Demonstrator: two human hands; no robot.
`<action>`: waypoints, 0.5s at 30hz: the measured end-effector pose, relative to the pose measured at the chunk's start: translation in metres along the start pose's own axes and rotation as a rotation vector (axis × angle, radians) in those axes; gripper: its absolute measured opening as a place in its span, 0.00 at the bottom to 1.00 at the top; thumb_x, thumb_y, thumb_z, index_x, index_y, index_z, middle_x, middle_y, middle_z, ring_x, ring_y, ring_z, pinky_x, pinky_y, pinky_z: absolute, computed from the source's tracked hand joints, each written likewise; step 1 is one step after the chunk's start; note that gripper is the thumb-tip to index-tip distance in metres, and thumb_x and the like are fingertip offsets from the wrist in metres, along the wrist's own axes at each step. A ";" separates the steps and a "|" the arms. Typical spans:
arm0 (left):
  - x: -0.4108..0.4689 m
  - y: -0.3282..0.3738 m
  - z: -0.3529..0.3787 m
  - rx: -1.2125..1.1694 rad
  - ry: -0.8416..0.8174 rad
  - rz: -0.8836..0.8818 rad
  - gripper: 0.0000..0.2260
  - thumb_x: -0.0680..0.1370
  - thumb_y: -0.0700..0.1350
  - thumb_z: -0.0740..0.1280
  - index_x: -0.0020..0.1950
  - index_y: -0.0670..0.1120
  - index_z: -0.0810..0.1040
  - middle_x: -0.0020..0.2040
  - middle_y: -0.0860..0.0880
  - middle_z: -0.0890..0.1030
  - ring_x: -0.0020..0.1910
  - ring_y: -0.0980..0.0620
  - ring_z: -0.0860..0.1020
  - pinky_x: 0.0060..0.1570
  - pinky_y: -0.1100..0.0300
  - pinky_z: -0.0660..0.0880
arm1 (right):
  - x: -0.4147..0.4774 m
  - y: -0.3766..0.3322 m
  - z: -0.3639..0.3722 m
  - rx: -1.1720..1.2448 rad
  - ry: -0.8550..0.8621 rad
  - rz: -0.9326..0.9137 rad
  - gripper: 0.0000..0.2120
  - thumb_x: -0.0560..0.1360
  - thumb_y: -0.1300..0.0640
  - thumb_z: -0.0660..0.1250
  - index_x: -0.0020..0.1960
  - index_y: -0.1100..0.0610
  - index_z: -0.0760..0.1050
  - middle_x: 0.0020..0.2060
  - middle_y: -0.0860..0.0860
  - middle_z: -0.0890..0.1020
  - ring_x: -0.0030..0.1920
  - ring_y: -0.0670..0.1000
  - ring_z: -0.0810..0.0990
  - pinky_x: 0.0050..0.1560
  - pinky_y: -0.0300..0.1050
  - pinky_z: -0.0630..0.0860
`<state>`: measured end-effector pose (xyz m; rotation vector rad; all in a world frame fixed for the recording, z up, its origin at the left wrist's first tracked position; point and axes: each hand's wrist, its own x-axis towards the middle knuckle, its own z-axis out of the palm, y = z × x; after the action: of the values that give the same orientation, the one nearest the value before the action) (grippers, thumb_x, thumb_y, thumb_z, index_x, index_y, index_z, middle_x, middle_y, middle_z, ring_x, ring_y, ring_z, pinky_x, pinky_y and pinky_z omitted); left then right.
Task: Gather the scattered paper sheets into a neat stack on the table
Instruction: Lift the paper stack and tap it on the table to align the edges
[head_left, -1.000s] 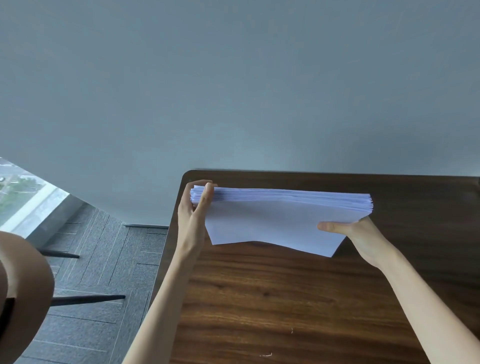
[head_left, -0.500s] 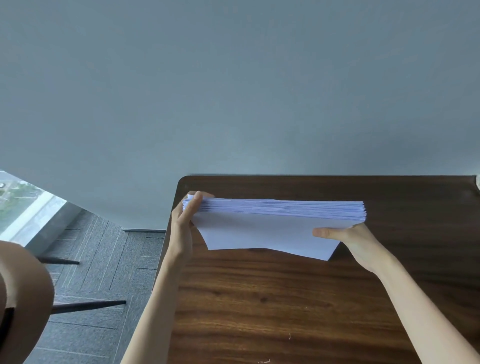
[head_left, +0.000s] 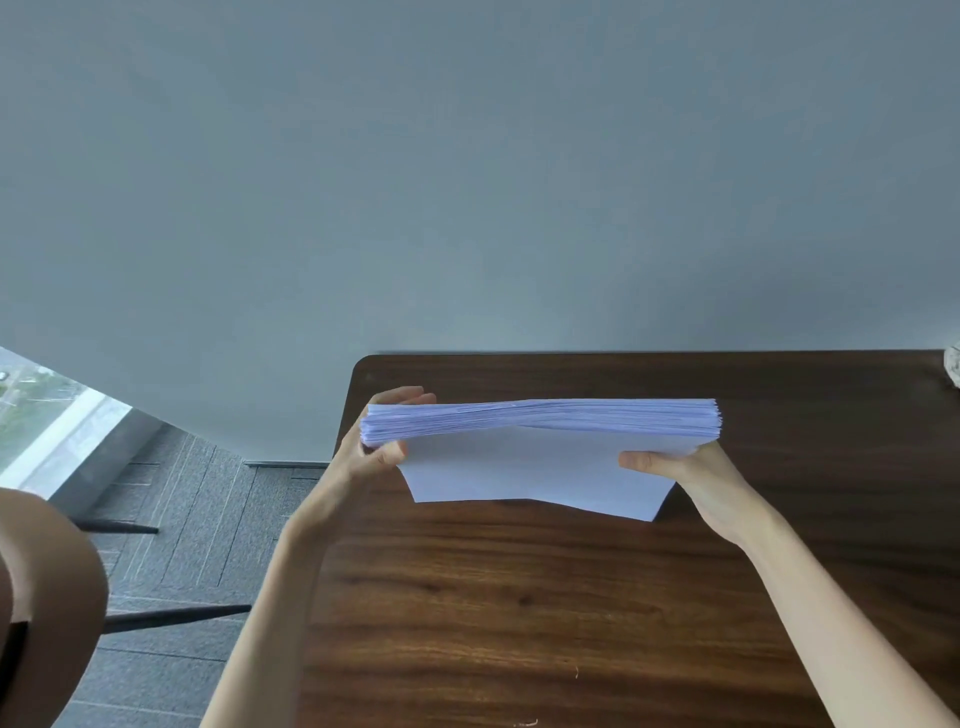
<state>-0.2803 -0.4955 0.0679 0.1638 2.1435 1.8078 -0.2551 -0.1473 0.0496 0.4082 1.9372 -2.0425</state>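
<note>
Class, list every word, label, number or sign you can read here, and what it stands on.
None is readable.
The paper stack, gripped by the left hand and right hand, shows blank white.
The table bears no label.
The pale object at its right edge is too cropped to tell.

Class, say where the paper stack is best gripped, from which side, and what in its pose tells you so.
Grip the paper stack at its two short ends, from left and right, as the left hand and right hand do: it is wide, loose-leaved and on edge, so a one-sided grip would likely spill sheets.
</note>
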 end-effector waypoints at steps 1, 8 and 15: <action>0.000 0.000 -0.003 0.003 -0.062 -0.038 0.32 0.66 0.52 0.70 0.69 0.52 0.71 0.66 0.52 0.78 0.63 0.54 0.78 0.59 0.58 0.76 | 0.000 -0.001 0.000 0.008 -0.004 -0.014 0.28 0.60 0.62 0.80 0.58 0.53 0.77 0.51 0.49 0.84 0.54 0.49 0.81 0.51 0.40 0.75; 0.017 -0.008 -0.002 0.002 -0.038 -0.116 0.19 0.68 0.39 0.75 0.59 0.43 0.81 0.55 0.44 0.84 0.55 0.47 0.82 0.56 0.55 0.79 | -0.007 -0.006 0.003 -0.105 0.214 -0.194 0.16 0.66 0.63 0.77 0.52 0.54 0.80 0.46 0.47 0.85 0.50 0.47 0.83 0.47 0.39 0.80; 0.023 -0.012 -0.001 -0.025 -0.034 -0.184 0.17 0.68 0.43 0.73 0.57 0.47 0.80 0.52 0.49 0.85 0.54 0.51 0.82 0.50 0.62 0.78 | -0.030 -0.029 0.017 -1.068 0.528 -0.975 0.30 0.75 0.54 0.70 0.73 0.61 0.65 0.73 0.56 0.68 0.73 0.54 0.66 0.70 0.57 0.66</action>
<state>-0.3006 -0.4914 0.0527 -0.0089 2.0388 1.7135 -0.2394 -0.1628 0.0892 -0.3811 3.6312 -0.8490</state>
